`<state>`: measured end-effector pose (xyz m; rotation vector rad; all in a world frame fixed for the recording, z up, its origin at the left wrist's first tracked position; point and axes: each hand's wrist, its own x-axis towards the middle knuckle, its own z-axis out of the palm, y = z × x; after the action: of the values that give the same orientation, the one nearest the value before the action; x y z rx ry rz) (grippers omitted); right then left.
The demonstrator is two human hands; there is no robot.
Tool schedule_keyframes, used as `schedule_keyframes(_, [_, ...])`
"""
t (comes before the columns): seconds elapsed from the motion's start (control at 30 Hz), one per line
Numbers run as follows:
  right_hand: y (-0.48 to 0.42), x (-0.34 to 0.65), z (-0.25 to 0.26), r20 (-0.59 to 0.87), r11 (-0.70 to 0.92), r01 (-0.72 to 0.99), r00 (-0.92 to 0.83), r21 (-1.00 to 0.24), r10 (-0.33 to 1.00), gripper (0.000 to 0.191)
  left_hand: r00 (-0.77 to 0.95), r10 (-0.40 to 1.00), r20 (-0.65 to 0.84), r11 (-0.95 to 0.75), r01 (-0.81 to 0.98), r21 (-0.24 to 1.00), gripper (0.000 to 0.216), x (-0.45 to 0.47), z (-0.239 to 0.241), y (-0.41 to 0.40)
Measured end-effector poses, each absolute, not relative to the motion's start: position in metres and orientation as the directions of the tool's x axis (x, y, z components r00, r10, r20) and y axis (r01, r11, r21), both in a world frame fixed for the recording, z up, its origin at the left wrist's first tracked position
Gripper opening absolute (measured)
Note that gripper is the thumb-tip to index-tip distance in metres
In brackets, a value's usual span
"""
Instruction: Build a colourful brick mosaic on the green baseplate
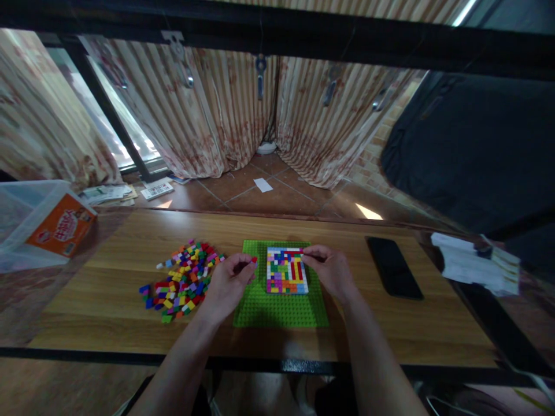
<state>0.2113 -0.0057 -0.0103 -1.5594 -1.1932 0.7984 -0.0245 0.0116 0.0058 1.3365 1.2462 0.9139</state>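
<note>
A green baseplate (281,315) lies on the wooden table, and a multicoloured patch of toy bricks (286,271) is built on it. My left hand (229,283) is over the plate's left edge, its thumb and forefinger pinching a small red brick (254,260). At the patch's upper right corner is my right hand (327,270), with thumb and fingertips brought together at the bricks. Whether a loose brick is between those fingertips is too small to tell. A heap of loose bricks (186,280) lies left of my left hand.
A black phone (393,267) lies on the table (130,341) at the right. Left of the table stands a clear plastic box (47,225) with an orange label. A dark metal bar (277,43) with hanging hooks crosses above. Papers (474,263) lie at the far right.
</note>
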Motion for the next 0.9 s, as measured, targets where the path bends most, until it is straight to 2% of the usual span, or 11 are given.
schedule_keyframes(0.17, [-0.006, 0.217, -0.011, 0.033, -0.052, 0.261, 0.311, -0.964, 0.950, 0.031, 0.182, 0.977, -0.107, 0.072, 0.189, 0.979, 0.023, -0.025, 0.003, 0.012])
schedule_keyframes(0.33, [0.000, 0.214, -0.013, 0.036, -0.083, 0.300, 0.373, -0.950, 0.927, 0.041, 0.186, 0.977, -0.104, 0.068, 0.190, 0.979, 0.022, -0.026, 0.002, 0.011])
schedule_keyframes(0.7, [0.003, 0.199, -0.015, 0.020, -0.098, 0.358, 0.311, -0.929, 0.950, 0.039, 0.186, 0.973, -0.133, 0.099, 0.181, 0.978, 0.023, -0.025, 0.008, 0.011])
schedule_keyframes(0.9, [0.002, 0.197, -0.017, 0.073, -0.072, 0.429, 0.313, -0.901, 0.947, 0.036, 0.217, 0.969, -0.118, 0.079, 0.180, 0.981, 0.019, -0.023, 0.007, 0.009])
